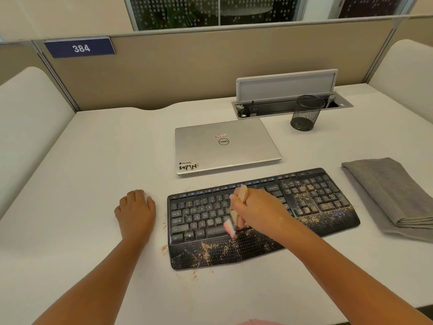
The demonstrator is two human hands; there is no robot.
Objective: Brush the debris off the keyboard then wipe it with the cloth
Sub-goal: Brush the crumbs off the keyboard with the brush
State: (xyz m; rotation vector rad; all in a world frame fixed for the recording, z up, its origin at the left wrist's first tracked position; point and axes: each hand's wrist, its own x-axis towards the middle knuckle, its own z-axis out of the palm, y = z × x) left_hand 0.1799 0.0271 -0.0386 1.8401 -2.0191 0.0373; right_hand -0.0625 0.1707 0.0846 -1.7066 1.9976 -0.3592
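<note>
A black keyboard [311, 200] with a palm rest lies on the white desk, strewn with tan crumbs [206, 250] over the palm rest and the number pad. My right hand [257, 211] grips a wooden-handled brush [230, 227], blurred, with its pale bristles down near the space bar. Left of the keyboard, my left hand [137, 213] rests flat on the desk and holds nothing. A folded grey cloth [389, 195] lies to the right of the keyboard.
A closed silver laptop [225, 146] sits just behind the keyboard. A black mesh pen cup [305, 113] stands by an open cable box [285, 95] at the back. Crumbs dot the desk [93, 148] by the keyboard's left and front edges. Beige partitions surround the desk.
</note>
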